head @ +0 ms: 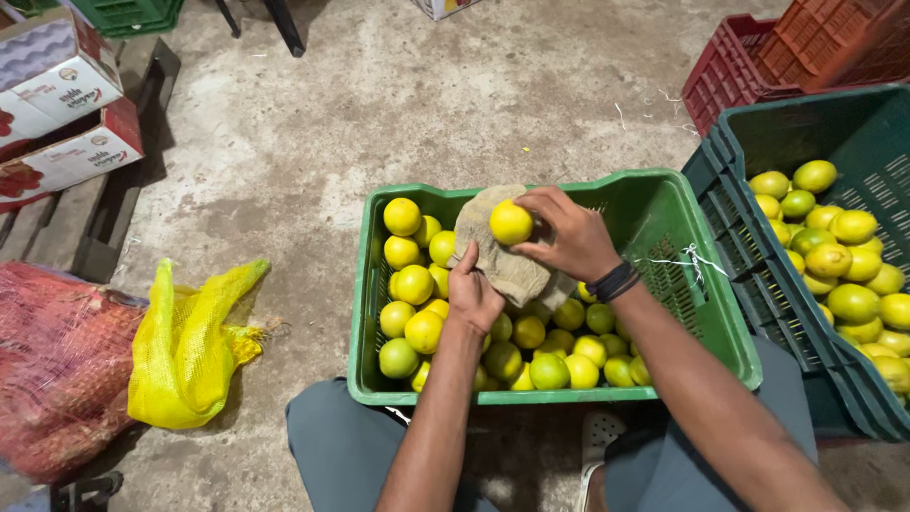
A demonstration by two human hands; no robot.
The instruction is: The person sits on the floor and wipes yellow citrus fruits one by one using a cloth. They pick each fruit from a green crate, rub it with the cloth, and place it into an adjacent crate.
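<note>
Yellow-green citrus fruit (511,223) is pinched in the right hand (569,237), its grip clenched round 1 fruit held against a beige cloth (498,254); the cloth is grasped from below by the left hand (474,296), fingers closed on its folds; both are held above the green crate (654,213) between the person's knees.

About 30 fruits are seen in that crate, piled along its left side and near edge; more are hidden under the cloth and hands, so an exact count cannot be given; the far right part of the crate is bare. 1 dark wristband (613,282) is worn on the right wrist; 1 white string (684,259) is tied to the crate's right wall.

Just beside it on the right, 1 dark green crate (758,256) is seen, holding about 20 visible fruits; behind that, 2 red crates (749,62) are stacked, well apart from the hands. On the concrete floor (427,104) to the left lie 1 yellow mesh sack (190,351) and 1 red mesh sack (57,370), touching each other; 2 cardboard boxes (62,104) are set on a wooden pallet (104,218) at the far left.
</note>
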